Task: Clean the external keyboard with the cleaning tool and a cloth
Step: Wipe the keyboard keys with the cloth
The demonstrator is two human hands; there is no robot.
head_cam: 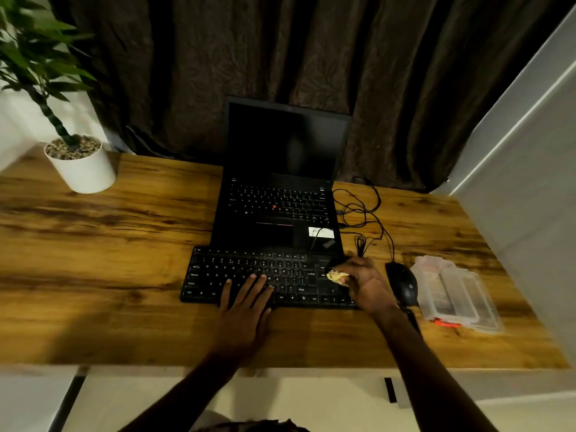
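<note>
Pressing my left hand flat on the lower middle keys, fingers straight, I steady the external keyboard, which lies on the worktop just in front of the open laptop. My right hand is curled round a small crumpled yellowish cloth, held against the keys at the keyboard's right end. This looks to me like the wiping step. Next I judge the cloth should sweep leftward along the rows with light pressure, so my left hand must shift clear of its path. Beside my right wrist sit the mouse and a clear plastic case; I cannot pick out the cleaning tool.
</note>
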